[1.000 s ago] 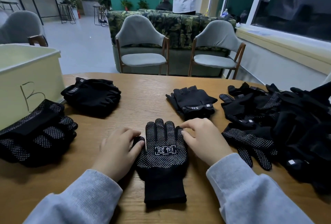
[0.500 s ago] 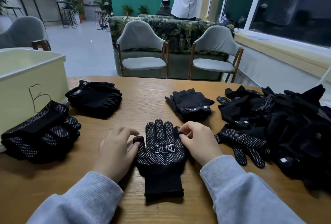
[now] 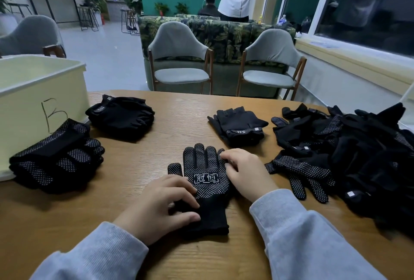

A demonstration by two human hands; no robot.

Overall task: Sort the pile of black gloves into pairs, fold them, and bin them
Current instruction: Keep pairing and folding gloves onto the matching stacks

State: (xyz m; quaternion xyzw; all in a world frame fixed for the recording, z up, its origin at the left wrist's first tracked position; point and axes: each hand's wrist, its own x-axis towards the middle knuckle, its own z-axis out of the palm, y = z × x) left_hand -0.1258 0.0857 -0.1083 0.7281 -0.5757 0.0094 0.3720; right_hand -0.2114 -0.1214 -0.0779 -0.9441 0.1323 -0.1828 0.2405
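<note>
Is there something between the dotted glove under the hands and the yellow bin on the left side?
Yes. A stack of folded dotted gloves lies against the front of the bin, on the direct line from the dotted glove. The bin's top is open, so lifting the glove over the stack looks possible.

A wooden desk (image 3: 134, 190) carries everything. At its left edge stands a pale yellow bin (image 3: 33, 100) marked B. Just before the bin lies a stack of dotted gloves (image 3: 56, 159); behind that, a stack of plain black gloves (image 3: 121, 116). A dotted glove (image 3: 205, 181) lies flat in the middle, a folded black pair (image 3: 239, 126) beyond it, and the unsorted pile (image 3: 358, 156) to the right.
</note>
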